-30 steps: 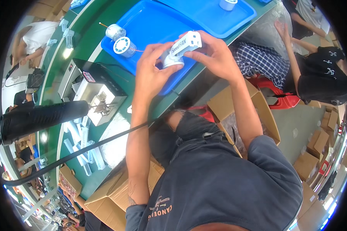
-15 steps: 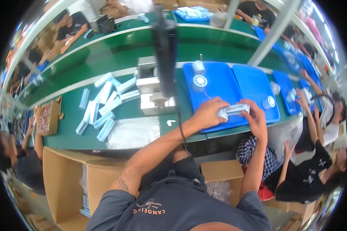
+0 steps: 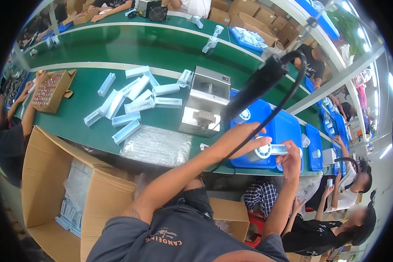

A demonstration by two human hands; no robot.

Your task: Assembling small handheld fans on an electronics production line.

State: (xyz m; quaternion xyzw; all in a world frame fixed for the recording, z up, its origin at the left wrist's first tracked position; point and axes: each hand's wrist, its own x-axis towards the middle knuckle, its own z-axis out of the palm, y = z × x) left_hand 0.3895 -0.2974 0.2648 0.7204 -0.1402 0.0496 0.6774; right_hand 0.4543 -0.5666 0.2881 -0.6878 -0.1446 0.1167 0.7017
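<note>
Both my hands are closed on a pale blue handheld fan (image 3: 278, 149), held over the near edge of a blue tray (image 3: 260, 107). My left hand (image 3: 247, 139) grips the round white fan head, thumb across its top. The far end of the handle sits in the bent fingers of my right hand (image 3: 291, 158), and the handle's hollow side shows. Beyond my left hand another round fan head (image 3: 243, 115) rests in the tray. A black electric screwdriver (image 3: 257, 85) hangs slantwise above my left forearm, and its cable crosses in front of my left hand.
A metal machine (image 3: 205, 100) stands left of the tray. Loose pale blue handle shells (image 3: 139, 88) and clear plastic bags (image 3: 157, 146) lie farther left. An open carton (image 3: 52, 183) stands below the table's left edge. Co-workers sit at left, right and across.
The fan has been turned over, from its printed side to its hollow side and round head. My view has swung, so the bench and screwdriver appear shifted.
</note>
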